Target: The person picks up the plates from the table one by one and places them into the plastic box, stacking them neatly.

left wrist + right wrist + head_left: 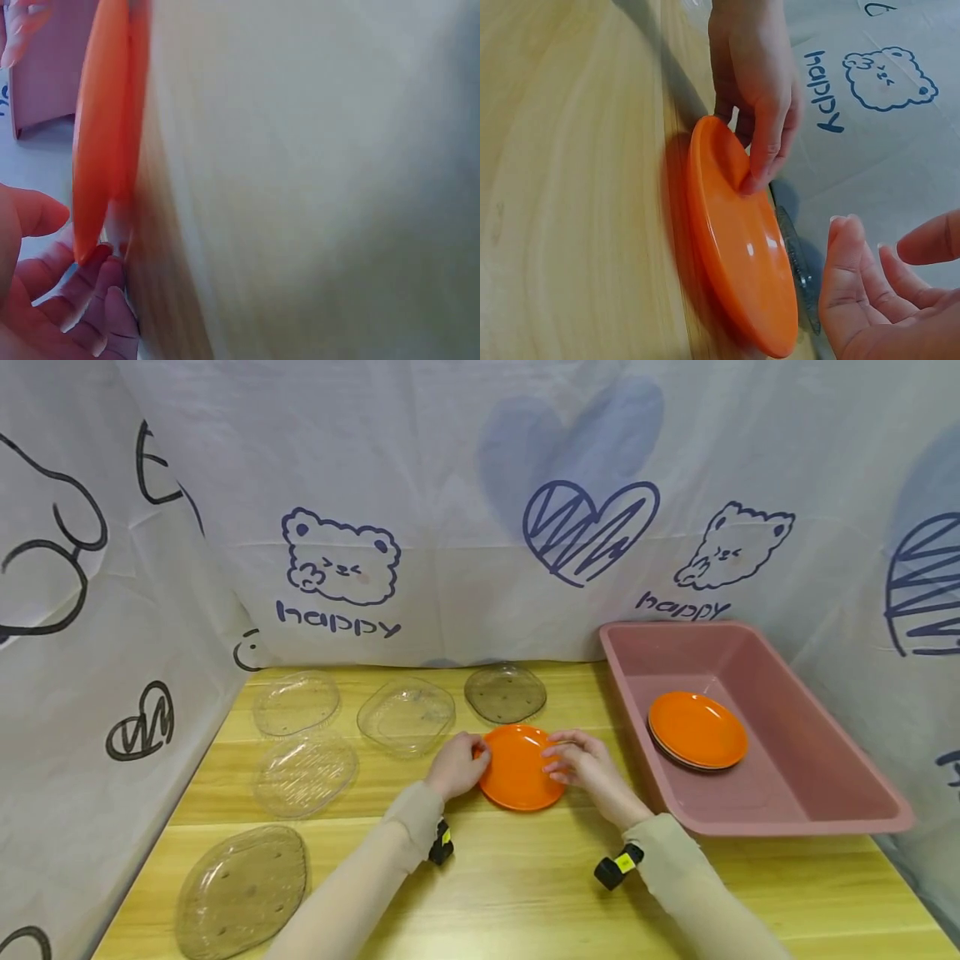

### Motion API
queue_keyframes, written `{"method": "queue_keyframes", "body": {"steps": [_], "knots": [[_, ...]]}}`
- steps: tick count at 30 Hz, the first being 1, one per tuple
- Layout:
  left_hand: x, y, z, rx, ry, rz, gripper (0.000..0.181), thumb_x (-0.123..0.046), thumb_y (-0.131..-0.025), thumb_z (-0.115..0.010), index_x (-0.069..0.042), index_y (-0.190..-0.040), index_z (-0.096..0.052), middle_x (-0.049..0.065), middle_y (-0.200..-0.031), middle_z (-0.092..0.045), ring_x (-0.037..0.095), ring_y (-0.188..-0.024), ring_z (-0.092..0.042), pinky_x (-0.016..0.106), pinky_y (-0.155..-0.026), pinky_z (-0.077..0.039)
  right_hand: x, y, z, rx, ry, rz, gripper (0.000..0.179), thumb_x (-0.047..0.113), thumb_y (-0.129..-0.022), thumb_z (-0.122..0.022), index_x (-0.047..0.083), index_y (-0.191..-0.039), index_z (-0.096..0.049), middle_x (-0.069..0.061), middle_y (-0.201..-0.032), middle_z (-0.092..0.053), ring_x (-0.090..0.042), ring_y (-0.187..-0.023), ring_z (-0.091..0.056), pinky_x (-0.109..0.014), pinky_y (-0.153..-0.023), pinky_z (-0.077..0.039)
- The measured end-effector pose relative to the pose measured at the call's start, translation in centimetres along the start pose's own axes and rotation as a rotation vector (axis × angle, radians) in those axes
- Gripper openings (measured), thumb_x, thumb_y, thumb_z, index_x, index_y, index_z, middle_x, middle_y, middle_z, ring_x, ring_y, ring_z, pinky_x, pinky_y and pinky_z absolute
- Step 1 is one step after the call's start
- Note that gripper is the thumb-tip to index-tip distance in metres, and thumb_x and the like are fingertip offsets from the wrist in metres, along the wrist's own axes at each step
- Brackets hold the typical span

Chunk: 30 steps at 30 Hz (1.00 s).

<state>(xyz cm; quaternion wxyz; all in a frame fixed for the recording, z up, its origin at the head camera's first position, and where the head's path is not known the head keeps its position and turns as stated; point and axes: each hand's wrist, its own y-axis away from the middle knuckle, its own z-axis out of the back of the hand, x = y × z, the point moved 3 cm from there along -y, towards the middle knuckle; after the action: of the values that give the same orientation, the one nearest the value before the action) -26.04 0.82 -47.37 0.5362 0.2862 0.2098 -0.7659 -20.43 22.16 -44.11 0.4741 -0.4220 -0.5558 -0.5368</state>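
An orange plate (521, 769) is at the middle of the wooden table, slightly above the tabletop in the left wrist view. My left hand (458, 766) holds its left edge, thumb over the rim and fingers under it; the right wrist view shows that hand (759, 82) at the plate's far end. Off the plate's right side is my right hand (588, 768), fingers loosely bent and nothing in them. In the right wrist view these fingers (845, 262) stand apart from the orange plate (739, 240).
A pink tub (772, 822) stands on the right, holding a small stack topped by another orange plate (697, 729). Clear plates (296, 703) lie at the left and back, along with brownish see-through ones (506, 692), one near the front left (243, 893). Printed cloth hangs behind.
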Motion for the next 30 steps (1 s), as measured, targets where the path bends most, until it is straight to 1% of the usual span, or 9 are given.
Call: {"method": "queue_keyframes", "body": {"steps": [2, 5, 9, 13, 18, 23, 26, 30], "knots": [[-0.1, 0.2, 0.0, -0.021, -0.006, -0.015, 0.016, -0.016, -0.097, -0.059, -0.005, -0.101, -0.07, 0.012, -0.101, -0.064, 0.025, -0.09, -0.06, 0.04, -0.087, -0.053, 0.0, 0.0, -0.1, -0.011, 0.003, 0.007, 0.034, 0.006, -0.101, -0.046, -0.009, -0.132, -0.049, -0.009, -0.103, -0.069, -0.01, -0.081, -0.067, -0.021, -0.075, -0.06], [-0.3, 0.4, 0.0, -0.056, -0.008, -0.041, 0.018, -0.016, -0.097, -0.061, -0.005, -0.107, -0.069, 0.013, -0.108, -0.064, 0.029, -0.098, -0.063, 0.044, -0.093, -0.054, 0.0, 0.0, -0.1, -0.026, 0.011, 0.028, 0.033, 0.003, -0.101, -0.043, -0.009, -0.132, -0.048, -0.014, -0.106, -0.068, -0.01, -0.081, -0.067, -0.02, -0.074, -0.06], [-0.5, 0.5, 0.0, -0.094, 0.018, -0.059, 0.021, -0.016, -0.097, -0.063, -0.005, -0.114, -0.067, 0.013, -0.117, -0.063, 0.032, -0.11, -0.064, 0.046, -0.102, -0.052, 0.0, 0.0, -0.1, -0.041, 0.021, 0.051, 0.033, 0.001, -0.102, -0.039, -0.007, -0.133, -0.047, -0.019, -0.109, -0.067, -0.011, -0.082, -0.067, -0.02, -0.075, -0.06], [-0.5, 0.5, -0.2, -0.129, 0.049, -0.074, 0.028, -0.015, -0.095, -0.066, -0.005, -0.121, -0.065, 0.014, -0.123, -0.062, 0.032, -0.117, -0.062, 0.046, -0.108, -0.05, -0.2, 0.0, 0.0, -0.055, 0.016, 0.061, 0.033, 0.001, -0.103, -0.038, -0.006, -0.134, -0.047, -0.017, -0.109, -0.067, -0.011, -0.082, -0.067, -0.02, -0.075, -0.06], [-0.4, 0.5, -0.7, -0.165, 0.109, -0.102, 0.038, -0.011, -0.093, -0.069, -0.001, -0.129, -0.061, 0.016, -0.127, -0.059, 0.032, -0.121, -0.06, 0.044, -0.112, -0.048, -0.4, -0.1, 0.0, -0.07, -0.01, 0.058, 0.032, 0.0, -0.103, -0.038, -0.005, -0.133, -0.047, -0.012, -0.106, -0.068, -0.01, -0.08, -0.067, -0.02, -0.074, -0.06], [-0.1, 0.3, -1.2, -0.166, 0.195, -0.101, 0.043, -0.005, -0.095, -0.066, 0.002, -0.136, -0.056, 0.019, -0.132, -0.054, 0.034, -0.128, -0.056, 0.045, -0.116, -0.044, -0.5, -0.2, 0.0, -0.077, -0.024, 0.057, 0.031, 0.0, -0.103, -0.038, -0.006, -0.132, -0.048, -0.007, -0.101, -0.068, -0.01, -0.079, -0.068, -0.022, -0.075, -0.06], [0.1, 0.3, -1.4, -0.154, 0.239, -0.081, 0.043, -0.002, -0.097, -0.062, 0.001, -0.138, -0.054, 0.02, -0.134, -0.052, 0.035, -0.13, -0.054, 0.047, -0.116, -0.044, -0.5, -0.2, 0.0, -0.078, -0.017, 0.059, 0.032, 0.001, -0.103, -0.037, -0.006, -0.132, -0.048, -0.008, -0.102, -0.068, -0.01, -0.079, -0.068, -0.022, -0.075, -0.06], [0.1, 0.4, -1.4, -0.15, 0.271, -0.055, 0.041, 0.0, -0.099, -0.057, 0.0, -0.14, -0.053, 0.021, -0.135, -0.052, 0.036, -0.132, -0.053, 0.048, -0.117, -0.043, -0.7, -0.1, 0.0, -0.071, -0.016, 0.051, 0.032, 0.0, -0.103, -0.038, -0.006, -0.133, -0.047, -0.01, -0.103, -0.068, -0.01, -0.08, -0.067, -0.022, -0.076, -0.06]]}}
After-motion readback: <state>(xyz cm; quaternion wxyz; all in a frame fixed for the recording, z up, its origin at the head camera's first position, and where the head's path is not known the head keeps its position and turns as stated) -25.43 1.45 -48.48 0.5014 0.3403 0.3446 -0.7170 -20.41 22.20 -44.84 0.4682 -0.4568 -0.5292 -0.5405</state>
